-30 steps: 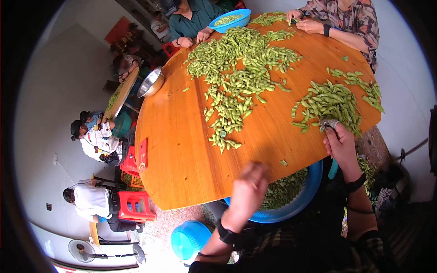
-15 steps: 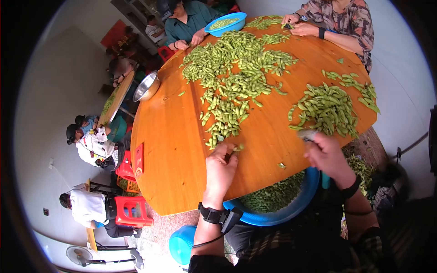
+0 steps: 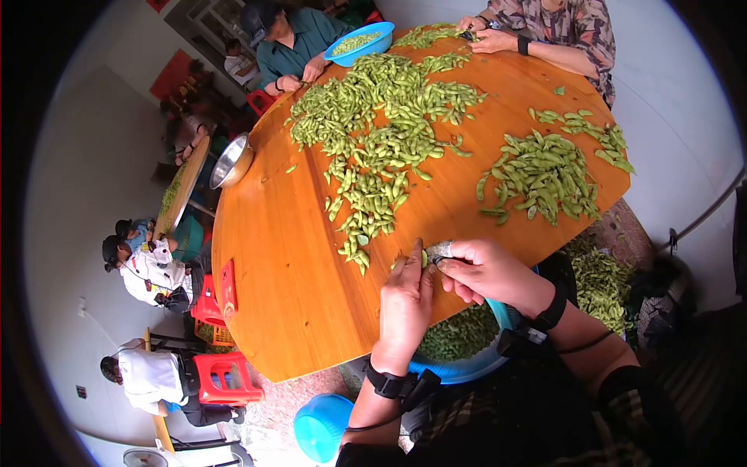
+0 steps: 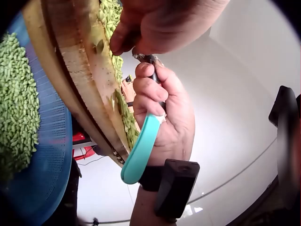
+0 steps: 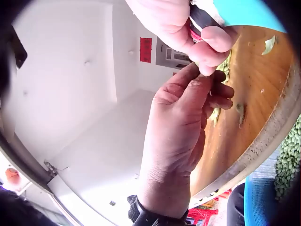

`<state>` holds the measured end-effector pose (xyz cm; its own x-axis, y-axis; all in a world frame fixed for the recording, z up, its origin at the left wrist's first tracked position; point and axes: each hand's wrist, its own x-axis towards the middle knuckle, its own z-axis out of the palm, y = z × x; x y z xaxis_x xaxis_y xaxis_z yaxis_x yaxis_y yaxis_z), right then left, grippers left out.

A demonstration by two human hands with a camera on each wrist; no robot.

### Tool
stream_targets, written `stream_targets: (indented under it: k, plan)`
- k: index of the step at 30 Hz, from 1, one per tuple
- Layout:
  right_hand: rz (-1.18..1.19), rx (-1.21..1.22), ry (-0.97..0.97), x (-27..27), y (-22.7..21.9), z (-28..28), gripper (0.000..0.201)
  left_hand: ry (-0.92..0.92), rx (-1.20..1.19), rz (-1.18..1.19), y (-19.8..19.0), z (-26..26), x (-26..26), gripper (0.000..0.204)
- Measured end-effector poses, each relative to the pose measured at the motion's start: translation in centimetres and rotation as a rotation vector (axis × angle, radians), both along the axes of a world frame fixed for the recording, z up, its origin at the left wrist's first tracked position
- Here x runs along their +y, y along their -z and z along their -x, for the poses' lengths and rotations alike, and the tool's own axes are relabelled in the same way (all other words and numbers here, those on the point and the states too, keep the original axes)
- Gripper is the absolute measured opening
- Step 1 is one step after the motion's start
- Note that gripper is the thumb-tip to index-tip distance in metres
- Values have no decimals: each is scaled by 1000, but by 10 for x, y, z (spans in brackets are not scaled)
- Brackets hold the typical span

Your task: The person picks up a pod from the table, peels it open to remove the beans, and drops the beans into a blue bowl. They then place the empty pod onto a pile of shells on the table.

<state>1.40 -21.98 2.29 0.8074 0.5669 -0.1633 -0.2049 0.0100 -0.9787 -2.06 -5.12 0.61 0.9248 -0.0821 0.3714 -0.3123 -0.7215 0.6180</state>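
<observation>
Over the table's near edge both hands meet, fingertips close together. My left hand [image 3: 405, 307] pinches a green soybean pod [image 3: 425, 258] between thumb and fingers. My right hand [image 3: 494, 272] grips a tool with a flat teal handle [image 4: 141, 150] and a dark upper part; its working end is mostly hidden by the fingers. A greyish wrap shows around the right hand's front fingertip area. Just beyond the left hand, the near tip of a long heap of pods [image 3: 369, 198] lies on the wooden table [image 3: 288, 257]. Below the hands, a blue basket [image 4: 54, 122] holds shelled green beans [image 4: 16, 94].
A smaller pod heap [image 3: 548, 175] lies at the table's right. Two people sit across, near a blue bowl [image 3: 385, 31]. A metal bowl [image 3: 231, 161] stands by the left edge. On the floor are a blue tub [image 3: 319, 428], a red stool [image 3: 222, 377] and more pods [image 3: 599, 288].
My left hand reached to the near tip of the pod heap and came back with a pod. My right hand moved left with the tool, from beside the smaller heap to the left hand.
</observation>
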Motion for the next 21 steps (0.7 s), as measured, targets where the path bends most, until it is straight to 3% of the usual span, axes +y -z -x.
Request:
stream_targets:
  k: [2, 5, 14, 16, 21]
  plan:
    - [-16, 13, -2, -2, 1, 2, 15, -19, -46, -43, 3, 1, -1, 44]
    - [-18, 33, 6, -7, -2, 8, 15, -30, 67, -38, -6, 4, -5, 45]
    - [-75, 72, 71, -8, -3, 15, 13, 11, 82, 106, -1, 7, -7, 42]
    - [-85, 100, 65, -8, 0, 15, 15, 54, 192, 425, 6, 6, -6, 38]
    - [-194, 213, -4, -13, 5, 11, 14, 170, 346, 684, 9, 4, 4, 35]
